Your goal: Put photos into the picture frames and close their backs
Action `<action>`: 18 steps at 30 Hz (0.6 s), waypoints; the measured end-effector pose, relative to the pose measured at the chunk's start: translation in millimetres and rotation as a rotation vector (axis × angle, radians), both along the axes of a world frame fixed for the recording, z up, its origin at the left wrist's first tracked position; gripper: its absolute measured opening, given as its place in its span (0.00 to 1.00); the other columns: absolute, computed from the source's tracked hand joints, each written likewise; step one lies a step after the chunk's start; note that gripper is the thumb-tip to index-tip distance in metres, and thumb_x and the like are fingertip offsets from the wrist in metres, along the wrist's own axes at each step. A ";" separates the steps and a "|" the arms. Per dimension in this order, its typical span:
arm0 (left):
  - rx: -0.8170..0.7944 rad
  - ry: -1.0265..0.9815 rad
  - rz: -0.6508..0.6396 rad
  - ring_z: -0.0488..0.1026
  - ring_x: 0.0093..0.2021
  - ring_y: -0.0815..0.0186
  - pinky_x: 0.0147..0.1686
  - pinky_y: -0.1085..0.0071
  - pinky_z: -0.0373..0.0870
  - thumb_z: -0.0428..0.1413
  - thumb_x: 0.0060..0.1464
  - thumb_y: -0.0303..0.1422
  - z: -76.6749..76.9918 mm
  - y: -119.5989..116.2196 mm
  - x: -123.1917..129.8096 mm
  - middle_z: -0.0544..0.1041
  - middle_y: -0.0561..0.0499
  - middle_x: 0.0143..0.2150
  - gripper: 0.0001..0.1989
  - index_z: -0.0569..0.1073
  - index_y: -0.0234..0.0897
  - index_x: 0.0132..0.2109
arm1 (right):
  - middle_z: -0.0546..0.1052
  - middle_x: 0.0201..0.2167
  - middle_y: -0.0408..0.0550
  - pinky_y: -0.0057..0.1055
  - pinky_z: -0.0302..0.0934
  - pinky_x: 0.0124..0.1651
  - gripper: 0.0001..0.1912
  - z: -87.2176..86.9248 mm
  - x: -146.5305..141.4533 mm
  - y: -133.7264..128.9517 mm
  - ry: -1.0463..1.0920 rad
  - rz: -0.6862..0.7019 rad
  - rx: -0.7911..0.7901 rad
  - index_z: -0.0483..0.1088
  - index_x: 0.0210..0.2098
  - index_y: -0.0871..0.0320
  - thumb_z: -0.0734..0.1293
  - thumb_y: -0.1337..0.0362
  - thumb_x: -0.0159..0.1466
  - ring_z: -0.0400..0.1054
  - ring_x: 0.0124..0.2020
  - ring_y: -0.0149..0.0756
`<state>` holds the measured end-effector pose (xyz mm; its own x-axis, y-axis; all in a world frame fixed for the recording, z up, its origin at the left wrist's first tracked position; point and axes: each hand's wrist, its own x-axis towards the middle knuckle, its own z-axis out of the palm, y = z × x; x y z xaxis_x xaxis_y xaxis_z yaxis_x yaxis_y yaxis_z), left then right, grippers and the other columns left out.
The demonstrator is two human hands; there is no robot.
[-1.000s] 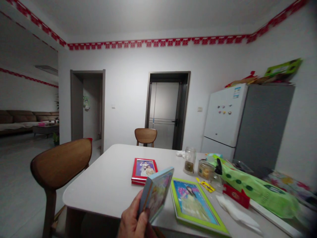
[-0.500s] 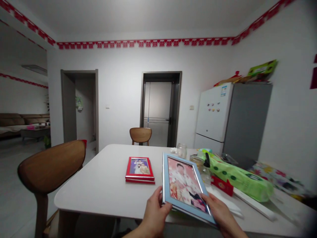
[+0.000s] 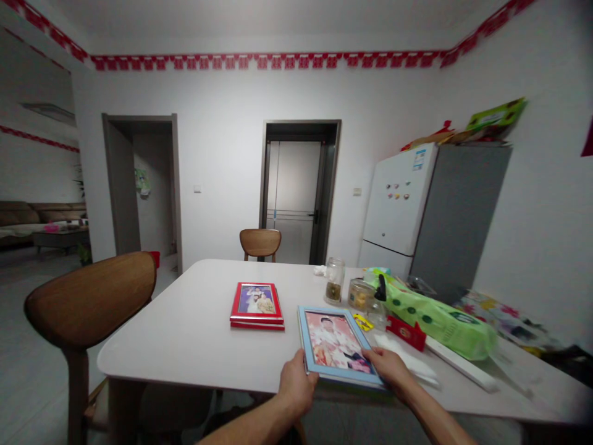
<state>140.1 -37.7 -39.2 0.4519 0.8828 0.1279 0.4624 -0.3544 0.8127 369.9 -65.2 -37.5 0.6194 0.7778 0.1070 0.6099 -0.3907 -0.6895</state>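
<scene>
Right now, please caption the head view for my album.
Left hand and right hand hold a blue photo frame near stacked red frames.

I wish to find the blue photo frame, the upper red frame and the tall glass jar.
Blue photo frame (image 3: 339, 343), head view: middle of its picture.
Upper red frame (image 3: 257, 300), head view: middle of its picture.
Tall glass jar (image 3: 334, 280), head view: its side.

- Blue frame (image 3: 340, 344): rectangular, pink-toned photo (image 3: 333, 337) facing up.
- Pose: nearly flat, slightly askew.
- Place: right of the red frames (image 3: 257, 306), farther forward, not touching them.
</scene>
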 end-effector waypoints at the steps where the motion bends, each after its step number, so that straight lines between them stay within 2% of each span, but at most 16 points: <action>1: -0.007 0.007 0.004 0.69 0.40 0.63 0.38 0.75 0.61 0.52 0.45 0.26 -0.6 0.9 0.6 0.73 0.48 0.40 0.15 0.66 0.35 0.43 | 0.73 0.15 0.45 0.25 0.55 0.23 0.14 -2.7 2.5 2.9 -0.009 0.010 -0.029 0.68 0.14 0.58 0.59 0.57 0.48 0.67 0.22 0.35; 7: -0.022 0.034 0.020 0.69 0.41 0.62 0.38 0.73 0.61 0.52 0.46 0.28 -3.7 4.4 5.0 0.73 0.46 0.41 0.15 0.65 0.36 0.44 | 0.76 0.22 0.48 0.26 0.56 0.27 0.17 -15.4 12.7 14.1 -0.077 0.045 -0.164 0.73 0.23 0.58 0.57 0.55 0.52 0.68 0.27 0.37; 11: -0.034 0.019 0.014 0.68 0.42 0.63 0.40 0.74 0.61 0.52 0.45 0.28 -5.7 5.7 3.7 0.73 0.47 0.42 0.17 0.64 0.36 0.46 | 0.76 0.29 0.53 0.30 0.58 0.32 0.21 -12.2 15.4 12.4 -0.162 0.006 -0.179 0.74 0.31 0.60 0.55 0.54 0.53 0.68 0.33 0.43; 13: -0.045 0.001 0.015 0.68 0.44 0.63 0.42 0.74 0.61 0.53 0.45 0.28 -8.0 7.5 1.5 0.72 0.46 0.44 0.21 0.62 0.34 0.50 | 0.73 0.38 0.57 0.33 0.58 0.38 0.24 -7.7 19.9 9.6 -0.216 -0.042 -0.150 0.70 0.41 0.62 0.53 0.55 0.55 0.66 0.40 0.46; 15: -0.055 -0.016 0.022 0.66 0.46 0.63 0.43 0.74 0.61 0.53 0.45 0.28 -11.0 9.7 -1.4 0.69 0.42 0.47 0.26 0.58 0.30 0.53 | 0.67 0.48 0.59 0.39 0.56 0.43 0.26 -5.5 26.3 6.1 -0.311 -0.144 -0.114 0.64 0.49 0.61 0.51 0.55 0.56 0.60 0.48 0.49; 18: -0.074 -0.041 0.016 0.65 0.48 0.63 0.45 0.74 0.60 0.53 0.45 0.28 -14.8 11.8 -6.2 0.67 0.40 0.50 0.29 0.55 0.27 0.56 | 0.62 0.52 0.56 0.47 0.55 0.43 0.26 -11.4 36.1 -0.4 -0.424 -0.239 -0.173 0.61 0.51 0.55 0.51 0.54 0.56 0.56 0.50 0.55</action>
